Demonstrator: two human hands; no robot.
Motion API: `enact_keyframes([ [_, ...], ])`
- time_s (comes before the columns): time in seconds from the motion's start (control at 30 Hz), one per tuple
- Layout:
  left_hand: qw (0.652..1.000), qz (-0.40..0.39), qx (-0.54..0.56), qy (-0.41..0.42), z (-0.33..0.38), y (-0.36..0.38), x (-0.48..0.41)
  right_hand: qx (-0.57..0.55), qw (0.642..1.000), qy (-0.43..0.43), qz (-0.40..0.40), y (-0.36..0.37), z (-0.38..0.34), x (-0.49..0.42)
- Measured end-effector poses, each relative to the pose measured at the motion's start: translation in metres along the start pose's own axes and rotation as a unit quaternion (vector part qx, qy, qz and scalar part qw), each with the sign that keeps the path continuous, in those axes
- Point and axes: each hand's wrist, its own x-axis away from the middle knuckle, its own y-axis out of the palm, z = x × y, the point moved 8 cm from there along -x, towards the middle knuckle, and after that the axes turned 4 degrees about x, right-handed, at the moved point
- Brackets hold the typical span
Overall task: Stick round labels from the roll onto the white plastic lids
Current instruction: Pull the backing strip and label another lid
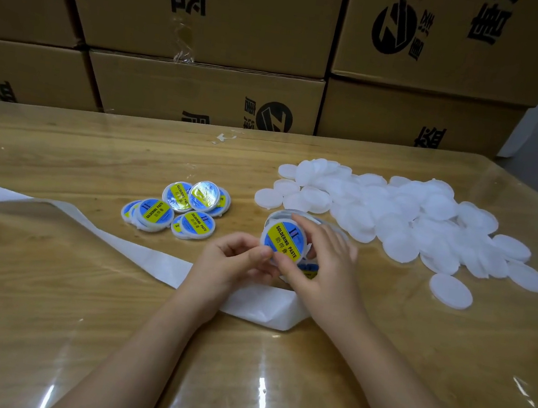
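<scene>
Left hand (236, 259) and right hand (326, 268) both pinch a lid (285, 240) labelled "SOLDERING PASTE" at centre. On the glossy wooden table (46, 277), labelled lids (174, 208) lie at 10 o'clock and blank lids (412, 222) at 2 o'clock. Printed cardboard boxes (207, 93) stand behind.

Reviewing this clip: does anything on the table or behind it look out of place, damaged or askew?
Minor only. A torn whitish scrap lies loose near the far edge of the table, and clear tape on a cardboard box behind is ripped and peeling. The labelled lid being held looks fine.
</scene>
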Motion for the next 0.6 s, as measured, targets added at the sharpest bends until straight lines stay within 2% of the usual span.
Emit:
enact_keyframes([
  [0.13,1.0,0.007,0.019,0.0,0.0013,-0.003,-0.0008,-0.029,0.999,-0.016,-0.027,0.0017,-0.0014,-0.0008],
  [0.4,0.999,0.016,0.047,-0.005,-0.0016,-0.0066,-0.0026,-0.104,0.995,0.002,-0.003,-0.0035,0.0006,-0.0011],
  [0.6,0.998,-0.024,0.058,-0.012,-0.0025,-0.0025,-0.003,-0.183,0.983,0.028,0.014,-0.008,0.0016,-0.0018],
])
